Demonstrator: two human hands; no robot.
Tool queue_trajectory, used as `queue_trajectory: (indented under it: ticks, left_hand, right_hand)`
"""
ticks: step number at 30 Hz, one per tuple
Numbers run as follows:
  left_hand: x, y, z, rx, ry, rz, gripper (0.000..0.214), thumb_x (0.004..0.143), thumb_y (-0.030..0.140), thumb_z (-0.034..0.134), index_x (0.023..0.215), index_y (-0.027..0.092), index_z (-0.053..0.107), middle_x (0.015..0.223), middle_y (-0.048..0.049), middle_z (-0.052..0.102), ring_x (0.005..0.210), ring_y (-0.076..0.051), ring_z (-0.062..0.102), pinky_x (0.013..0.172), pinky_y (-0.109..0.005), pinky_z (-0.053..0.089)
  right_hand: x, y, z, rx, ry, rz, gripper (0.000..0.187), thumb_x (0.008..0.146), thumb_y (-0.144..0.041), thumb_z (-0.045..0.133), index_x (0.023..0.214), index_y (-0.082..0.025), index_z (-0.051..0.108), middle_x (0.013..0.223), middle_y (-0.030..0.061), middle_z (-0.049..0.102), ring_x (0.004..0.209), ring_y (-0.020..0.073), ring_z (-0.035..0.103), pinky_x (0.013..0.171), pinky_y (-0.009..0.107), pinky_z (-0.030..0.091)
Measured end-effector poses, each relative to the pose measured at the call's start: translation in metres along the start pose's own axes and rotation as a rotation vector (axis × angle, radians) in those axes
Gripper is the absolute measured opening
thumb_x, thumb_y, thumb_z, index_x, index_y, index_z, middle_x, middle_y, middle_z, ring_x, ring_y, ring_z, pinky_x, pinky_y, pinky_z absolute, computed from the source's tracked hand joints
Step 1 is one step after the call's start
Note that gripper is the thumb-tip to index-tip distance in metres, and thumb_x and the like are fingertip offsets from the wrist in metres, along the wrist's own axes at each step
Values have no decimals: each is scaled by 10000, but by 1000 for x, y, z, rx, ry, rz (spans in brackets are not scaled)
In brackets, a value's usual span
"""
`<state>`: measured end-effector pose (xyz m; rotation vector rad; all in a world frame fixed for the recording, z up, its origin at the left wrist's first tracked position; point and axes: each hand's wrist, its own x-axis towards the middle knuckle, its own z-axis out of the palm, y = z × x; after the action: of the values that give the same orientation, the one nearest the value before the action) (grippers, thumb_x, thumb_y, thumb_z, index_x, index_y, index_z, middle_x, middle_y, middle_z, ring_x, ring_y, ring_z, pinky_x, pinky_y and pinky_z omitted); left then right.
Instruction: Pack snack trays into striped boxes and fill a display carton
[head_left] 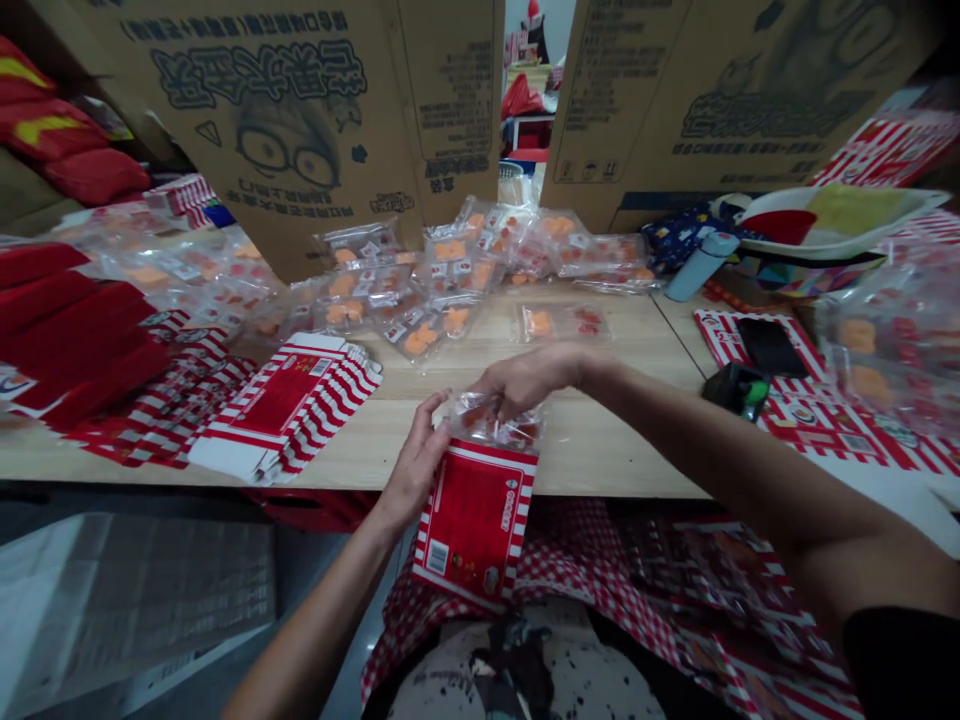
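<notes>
My left hand [416, 465] grips the left edge of a red and white striped carton [476, 520], held upright over my lap at the table's front edge. A clear plastic packet [491, 418] with orange pieces inside sits in the carton's open top. My right hand [525, 378] is closed on that packet from above, fingers pressing it down.
A wooden table [600, 450] carries a stack of flat striped cartons [289, 405], several clear packets [420, 290] further back, and red sleeves [75, 330] at left. Big cardboard boxes [300, 110] stand behind. A phone [769, 345], a black device [739, 388] and a tray [825, 220] lie right.
</notes>
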<state>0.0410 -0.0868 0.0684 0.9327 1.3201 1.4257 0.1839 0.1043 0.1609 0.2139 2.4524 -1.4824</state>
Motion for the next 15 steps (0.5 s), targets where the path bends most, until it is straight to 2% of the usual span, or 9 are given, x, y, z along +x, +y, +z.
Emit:
queue_trajectory:
  ticks: [2, 4, 6, 8, 10, 12, 15]
  left_hand:
    - [4, -1, -2, -17, 52, -13, 514, 912, 541, 601, 1314, 230, 520, 1284, -81, 658, 1159, -240, 635, 994, -334, 499]
    - [11, 5, -2, -40, 139, 16, 471, 912, 517, 618, 1277, 228, 544, 1208, -70, 689, 1086, -225, 660, 962, -333, 516]
    - [21, 17, 1, -62, 224, 125, 447, 911, 503, 631, 1261, 234, 564, 1164, -59, 698, 1033, -212, 671, 926, -322, 530]
    - [34, 30, 5, -33, 288, 335, 433, 923, 502, 627, 1266, 242, 583, 1200, -58, 680, 1080, -213, 656, 952, -316, 518]
    - [46, 39, 8, 37, 312, 579, 445, 926, 501, 631, 1287, 244, 592, 1271, -66, 646, 1196, -231, 608, 1040, -328, 468]
    - [55, 41, 8, 75, 288, 701, 462, 925, 502, 633, 1300, 236, 597, 1304, -78, 625, 1268, -249, 563, 1105, -345, 415]
    - [60, 34, 7, 10, 191, 585, 499, 914, 559, 609, 1277, 217, 621, 1298, -102, 630, 1272, -268, 560, 1097, -356, 426]
  right_hand:
    - [0, 6, 12, -135, 173, -87, 315, 722, -79, 694, 1018, -185, 685, 822, -11, 725, 705, 152, 633, 626, 242, 476]
    - [-6, 5, 14, -243, 426, -165, 302, 822, -162, 640, 1123, -175, 612, 815, -6, 687, 706, 145, 599, 626, 246, 447]
    - [-17, -7, 10, -342, 684, -249, 183, 893, -210, 567, 1068, -165, 595, 796, -1, 646, 695, 137, 562, 628, 249, 420]
    - [-30, -26, 5, -423, 863, -340, 95, 922, -209, 530, 969, -170, 602, 820, 11, 640, 709, 133, 551, 656, 257, 413]
    - [-42, -45, 3, -508, 941, -400, 95, 938, -207, 527, 940, -187, 619, 841, 14, 651, 741, 142, 560, 707, 280, 418]
    - [-49, -53, 5, -621, 967, -430, 95, 943, -216, 545, 926, -205, 638, 831, 12, 655, 766, 159, 561, 761, 314, 414]
    - [-44, -38, 13, -756, 929, -475, 132, 956, -213, 535, 911, -201, 658, 801, 25, 653, 774, 179, 545, 775, 347, 387]
